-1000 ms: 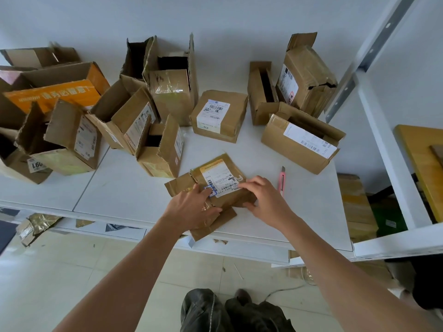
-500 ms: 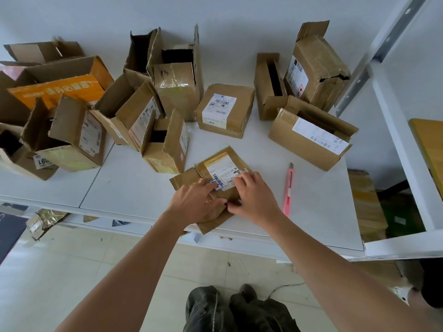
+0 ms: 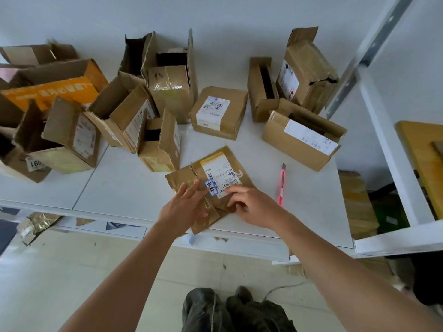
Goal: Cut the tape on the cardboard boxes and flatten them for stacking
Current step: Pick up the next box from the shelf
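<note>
White table (image 3: 124, 188): flattened box (image 3: 211, 180) under hands.

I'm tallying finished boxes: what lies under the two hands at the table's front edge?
One flattened box with a shipping label, on the white table. The left hand and right hand cover its near part; anything beneath it is hidden.

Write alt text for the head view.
Two bare hands, left and right, press a flattened box on a white table. A pink knife lies to its right, untouched. Opened boxes crowd the far side.
</note>
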A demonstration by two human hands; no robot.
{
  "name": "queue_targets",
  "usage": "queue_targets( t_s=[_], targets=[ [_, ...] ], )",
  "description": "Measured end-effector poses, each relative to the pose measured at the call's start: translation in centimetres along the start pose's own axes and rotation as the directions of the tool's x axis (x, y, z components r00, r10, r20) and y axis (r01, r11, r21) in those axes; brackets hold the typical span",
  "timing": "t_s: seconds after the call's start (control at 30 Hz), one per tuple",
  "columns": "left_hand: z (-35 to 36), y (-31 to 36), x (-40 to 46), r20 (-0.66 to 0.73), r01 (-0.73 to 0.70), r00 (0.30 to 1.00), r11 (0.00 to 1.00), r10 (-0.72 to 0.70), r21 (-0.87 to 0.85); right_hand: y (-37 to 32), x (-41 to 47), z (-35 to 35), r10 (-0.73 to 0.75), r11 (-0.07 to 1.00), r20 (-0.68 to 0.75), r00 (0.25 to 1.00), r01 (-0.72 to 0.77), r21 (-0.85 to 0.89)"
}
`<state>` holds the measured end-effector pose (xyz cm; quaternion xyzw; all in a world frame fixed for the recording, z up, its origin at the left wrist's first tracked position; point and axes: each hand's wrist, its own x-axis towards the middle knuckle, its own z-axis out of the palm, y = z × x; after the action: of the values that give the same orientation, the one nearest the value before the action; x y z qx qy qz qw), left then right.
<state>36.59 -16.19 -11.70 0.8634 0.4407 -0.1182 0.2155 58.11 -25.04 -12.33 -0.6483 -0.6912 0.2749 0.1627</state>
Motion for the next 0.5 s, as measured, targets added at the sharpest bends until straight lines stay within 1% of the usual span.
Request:
queue_targets(
  t_s=[0.03, 0.1, 0.17, 0.2, 0.27, 0.33, 0.37, 0.43, 0.5],
  targets=[
    [0.3, 0.1, -0.3, -0.028, 0.010, 1.000, 1.000, -0.010, 0.005, 0.0, -0.1, 0.1, -0.006, 1.000, -0.010, 1.000, 0.005, -0.020],
    [1.1, 0.2, -0.9, -0.123, 0.044, 0.991, 0.999, -0.042, 0.019, 0.0, -0.6, 0.9, 0.016, 0.996, -0.080, 0.997, -0.023, -0.086],
    [1.7, 0.3, -1.4, -0.190, 0.112, 0.975, 0.993, -0.118, -0.039, -0.1, -1.2, 1.9, 0.081, 0.993, -0.137, 0.987, -0.091, -0.072],
    [1.9, 0.4, -1.5, -0.187, 0.136, 0.971, 0.987, -0.150, -0.087, -0.2, -1.4, 2.1, 0.104, 0.993, -0.148, 0.983, -0.112, -0.047],
    [1.8, 0.6, -1.6, -0.158, 0.145, 0.973, 0.980, -0.166, -0.135, -0.3, -1.4, 1.8, 0.134, 0.990, -0.143, 0.981, -0.138, -0.012],
    [1.1, 1.0, -1.4, -0.152, 0.152, 0.973, 0.978, -0.174, -0.146, -0.3, -1.4, 0.9, 0.156, 0.986, -0.147, 0.977, -0.164, -0.042],
    [0.7, 1.3, -1.3, -0.167, 0.152, 0.969, 0.973, -0.181, -0.174, -0.2, -1.5, 0.5, 0.167, 0.980, -0.177, 0.970, -0.183, -0.073],
    [0.3, 2.2, -0.7, -0.228, 0.160, 0.945, 0.939, -0.235, -0.304, 0.1, -1.8, 0.0, 0.203, 0.968, -0.244, 0.948, -0.231, -0.094],
    [0.1, 2.9, 0.1, -0.238, 0.252, 0.884, 0.839, -0.402, -0.483, 0.5, -2.2, -0.1, 0.240, 0.966, -0.211, 0.948, -0.255, -0.046]
  ],
)
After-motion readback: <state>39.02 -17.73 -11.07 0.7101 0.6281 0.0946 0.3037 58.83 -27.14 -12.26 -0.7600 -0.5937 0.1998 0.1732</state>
